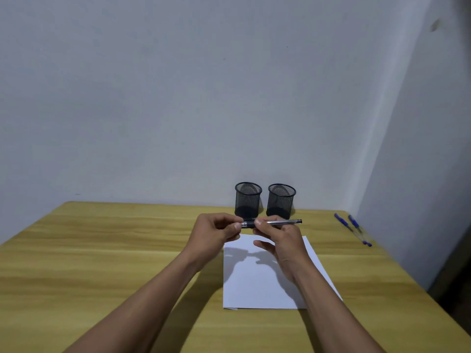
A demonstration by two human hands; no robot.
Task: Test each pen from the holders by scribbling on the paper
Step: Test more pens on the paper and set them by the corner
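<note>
I hold a black-and-silver pen level above the far edge of the white paper. My left hand pinches its dark left end, which may be the cap. My right hand grips the barrel just right of that, and the silver shaft sticks out to the right. Behind the hands stand two black mesh holders, the left holder and the right holder; no pens show above their rims. The paper shows no marks where it is visible.
Two blue pens lie on the wooden table at the far right, close to the side wall. The holders stand against the back wall.
</note>
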